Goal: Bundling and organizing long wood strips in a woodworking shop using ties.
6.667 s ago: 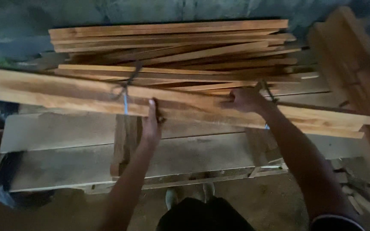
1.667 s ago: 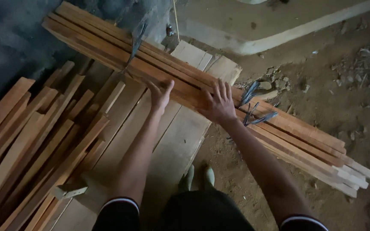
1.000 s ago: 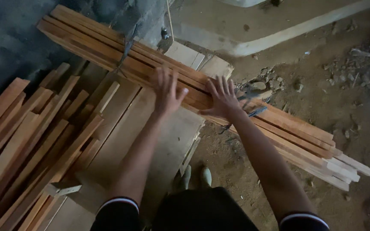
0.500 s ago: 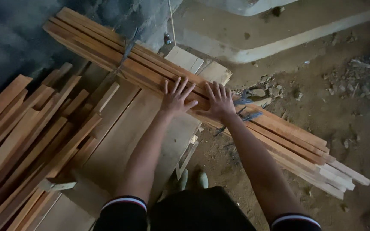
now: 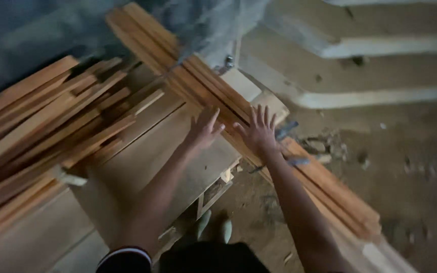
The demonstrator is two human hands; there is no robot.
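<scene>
A tied bundle of long wooden slats (image 5: 203, 83) lies diagonally, its upper end over the wooden platform (image 5: 142, 162) and its lower end over the dirt floor at the right. My left hand (image 5: 204, 129) is spread flat against the bundle's near side. My right hand (image 5: 259, 131), fingers apart, presses on the bundle just to the right of the left one. Neither hand grips anything. A thin strap (image 5: 287, 129) binds the slats near my right hand.
A loose pile of wooden slats (image 5: 41, 126) lies on the platform at the left. A dark tarpaulin (image 5: 36, 30) hangs behind. A pale concrete kerb (image 5: 380, 48) crosses the dirt floor (image 5: 395, 167) at the upper right. My feet (image 5: 213, 227) stand by the platform's edge.
The bundle was carried from across the pile and swung round to a diagonal. Over the last second my hands went from gripping it to flat and spread against it; the view shifted.
</scene>
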